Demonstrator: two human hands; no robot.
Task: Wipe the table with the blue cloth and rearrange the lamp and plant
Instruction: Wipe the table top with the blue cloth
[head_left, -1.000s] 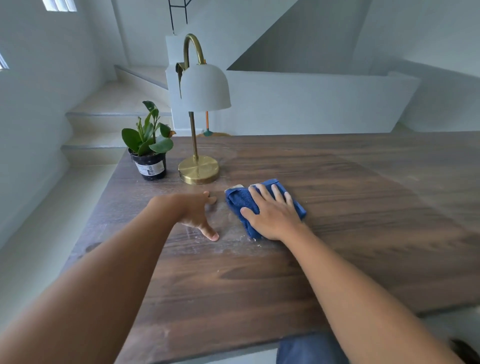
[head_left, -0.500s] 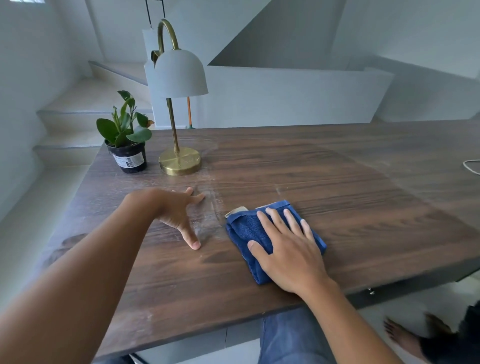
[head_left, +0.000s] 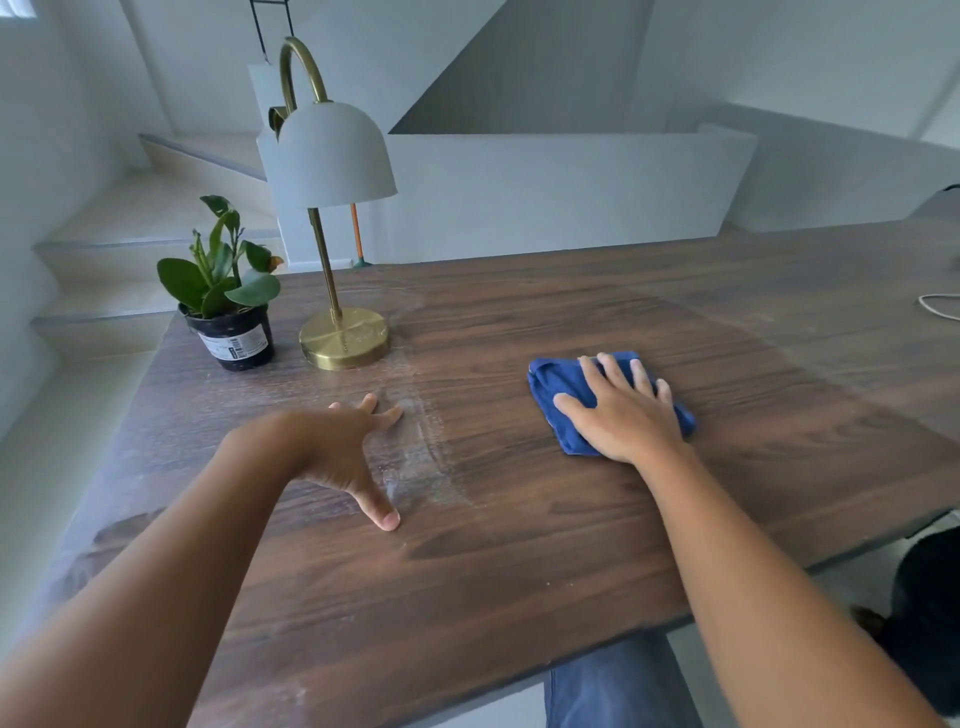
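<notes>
Both arms are bare from the hands up to the edge of the picture: no sleeves, no watch, no bands, no rings on any finger that shows. The left hand (head_left: 340, 457) and the right hand (head_left: 626, 415) wear no gloves, and the nails are short and unpainted, the left thumbnail showing plainly. Below the near edge of the bench a leg shows in blue denim trousers (head_left: 618, 686), the cloth a mid, slightly faded blue with soft creases; only a small part of it is in view
</notes>
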